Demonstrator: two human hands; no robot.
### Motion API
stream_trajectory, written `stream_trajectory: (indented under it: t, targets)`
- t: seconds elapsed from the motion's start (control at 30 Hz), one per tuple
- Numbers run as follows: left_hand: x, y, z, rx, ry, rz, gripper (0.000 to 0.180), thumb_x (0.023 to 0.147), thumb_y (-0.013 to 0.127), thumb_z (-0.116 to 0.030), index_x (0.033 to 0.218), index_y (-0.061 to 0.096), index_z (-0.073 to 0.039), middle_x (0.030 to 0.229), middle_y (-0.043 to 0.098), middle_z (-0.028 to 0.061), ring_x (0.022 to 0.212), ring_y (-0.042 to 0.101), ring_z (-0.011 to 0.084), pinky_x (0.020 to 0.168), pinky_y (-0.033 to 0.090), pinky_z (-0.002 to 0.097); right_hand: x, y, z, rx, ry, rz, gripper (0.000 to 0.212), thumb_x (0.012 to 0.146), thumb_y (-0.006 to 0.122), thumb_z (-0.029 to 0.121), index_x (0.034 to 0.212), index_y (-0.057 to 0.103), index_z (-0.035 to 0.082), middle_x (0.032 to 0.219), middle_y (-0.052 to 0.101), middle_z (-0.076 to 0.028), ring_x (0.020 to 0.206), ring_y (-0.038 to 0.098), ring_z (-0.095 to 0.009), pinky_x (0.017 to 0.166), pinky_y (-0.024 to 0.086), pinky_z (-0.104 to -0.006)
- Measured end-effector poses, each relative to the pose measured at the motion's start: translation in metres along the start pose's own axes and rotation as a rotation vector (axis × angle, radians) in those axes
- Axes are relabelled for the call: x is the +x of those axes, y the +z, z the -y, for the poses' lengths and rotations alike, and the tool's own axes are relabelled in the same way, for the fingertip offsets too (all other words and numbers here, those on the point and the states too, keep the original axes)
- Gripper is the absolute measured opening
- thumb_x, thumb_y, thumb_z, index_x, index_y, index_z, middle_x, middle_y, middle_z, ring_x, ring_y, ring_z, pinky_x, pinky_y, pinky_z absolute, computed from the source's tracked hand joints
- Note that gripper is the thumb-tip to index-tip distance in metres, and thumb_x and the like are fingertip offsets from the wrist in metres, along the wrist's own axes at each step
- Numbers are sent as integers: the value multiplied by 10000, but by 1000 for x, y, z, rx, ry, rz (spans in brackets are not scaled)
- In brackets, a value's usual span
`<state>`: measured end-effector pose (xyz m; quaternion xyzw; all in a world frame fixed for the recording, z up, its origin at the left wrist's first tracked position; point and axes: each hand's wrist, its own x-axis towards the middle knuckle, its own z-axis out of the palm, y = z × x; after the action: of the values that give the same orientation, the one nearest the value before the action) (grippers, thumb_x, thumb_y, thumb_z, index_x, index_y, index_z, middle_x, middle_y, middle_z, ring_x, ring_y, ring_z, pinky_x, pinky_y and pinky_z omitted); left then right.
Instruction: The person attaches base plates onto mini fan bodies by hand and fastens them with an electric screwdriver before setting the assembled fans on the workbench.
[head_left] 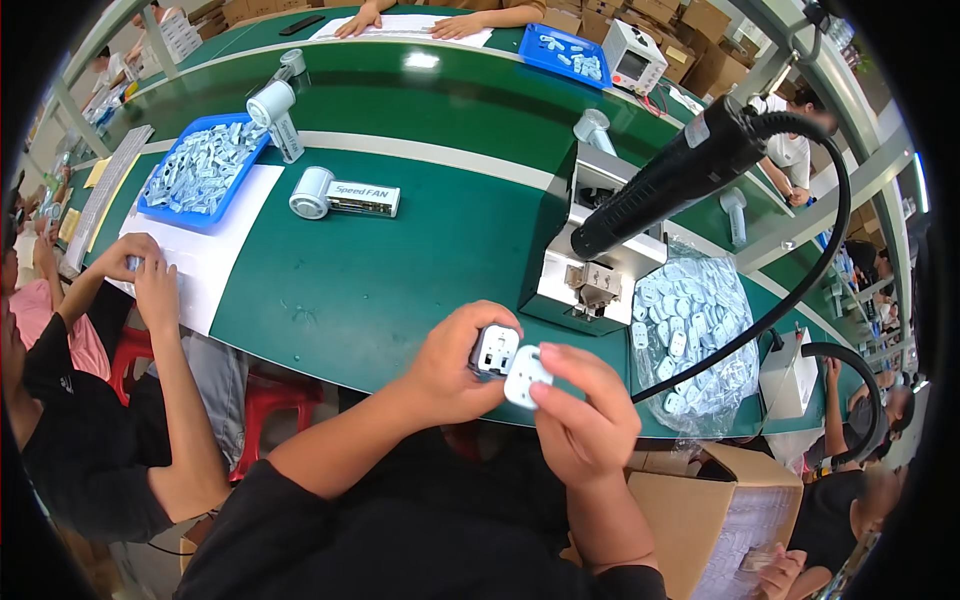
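Note:
Near the table's front edge, my left hand (440, 370) is closed round a small housing (496, 346). Its white, rounded-square end with dark slots faces up, while my fingers hide most of its body. Just to the right, my right hand (590, 420) pinches a flat light-blue cap (525, 379) with small holes between thumb and fingers. The cap is held close beside the slotted end; whether they touch, I cannot tell. Similar light-blue caps (690, 315) fill a clear plastic bag at the right.
Beyond my hands stands a metal fixture (575, 275) under a black cylindrical tool (670, 180) with a thick cable. A handheld fan (345, 194) lies at centre left. A blue tray (205, 215) holds many small parts. A co-worker's hands (150, 265) work at the left; a carton (735, 480) stands lower right.

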<state>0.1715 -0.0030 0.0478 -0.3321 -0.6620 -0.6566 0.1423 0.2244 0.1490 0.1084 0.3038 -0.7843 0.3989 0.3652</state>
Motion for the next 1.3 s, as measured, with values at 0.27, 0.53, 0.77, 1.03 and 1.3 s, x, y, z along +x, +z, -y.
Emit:
stream_trajectory:
  t: [0.27, 0.53, 0.77, 1.03, 1.3]
  targets:
    - [3, -5, -21, 35, -46, 77, 514, 623, 680, -40, 1099, 486, -36, 942, 567, 122, 799, 577, 284, 686, 470, 347, -6, 3, -7, 16, 97, -45, 290, 585, 679, -119, 855, 664, -13, 965, 649, -188, 833, 659, -311, 716, 534, -340]
    - [8, 4, -38, 393, -7, 70, 611, 706, 727, -145, 1200, 401, 8, 1047, 543, 182, 945, 551, 345, 832, 429, 423, 25, 1, 16, -337, 254, 116, 261, 710, 658, -48, 970, 666, -24, 771, 515, -105, 646, 532, -248, 545, 426, -336]
    - [1, 8, -24, 347, 21, 93, 631, 732, 716, -171, 1222, 356, -4, 1142, 497, 200, 1042, 509, 396, 913, 404, 450, 24, 11, 29, -314, 276, 257, 461, 719, 736, 171, 1093, 597, -59, 930, 545, -119, 791, 528, -281, 673, 429, -369]
    - [9, 0, -23, 135, -84, 2, 450, 724, 751, -181, 1063, 489, -43, 863, 563, 103, 702, 559, 226, 608, 447, 318, 34, 2, 4, -89, 376, -27, 230, 783, 677, 88, 988, 631, -5, 926, 566, -141, 823, 544, -273, 702, 432, -347]
    - [9, -3, -7, -123, -207, -79, 399, 728, 728, -96, 1041, 482, -57, 777, 532, 12, 656, 498, 82, 571, 414, 246, 98, -9, -48, 162, 342, -508, 631, 804, 691, 137, 1328, 366, 5, 1153, 511, -108, 1056, 489, -193, 911, 394, -333]
